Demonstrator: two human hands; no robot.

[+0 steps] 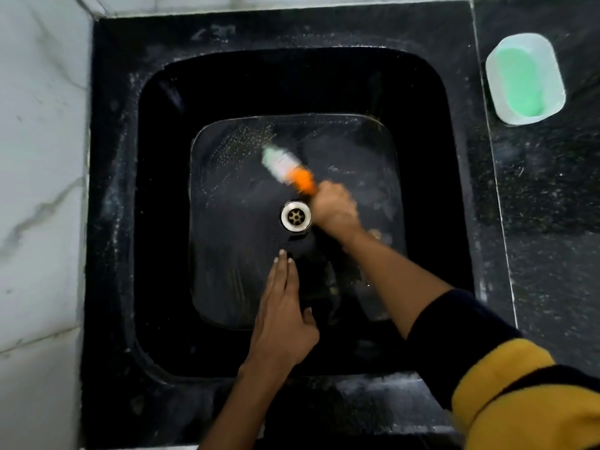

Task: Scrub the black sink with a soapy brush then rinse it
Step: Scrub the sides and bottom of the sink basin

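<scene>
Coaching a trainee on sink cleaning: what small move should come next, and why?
Probably sweep the brush, gripped by the right hand, toward the near sink floor; suds speckle only the far-left part, and the flat left hand holds nothing.

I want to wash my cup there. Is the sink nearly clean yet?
Not yet. The brush looks soaped already, and suds dot the sink floor. Right now the right hand scrubs above the drain, while the left hand stays flat and open. No water is running, so rinsing is left.
</scene>
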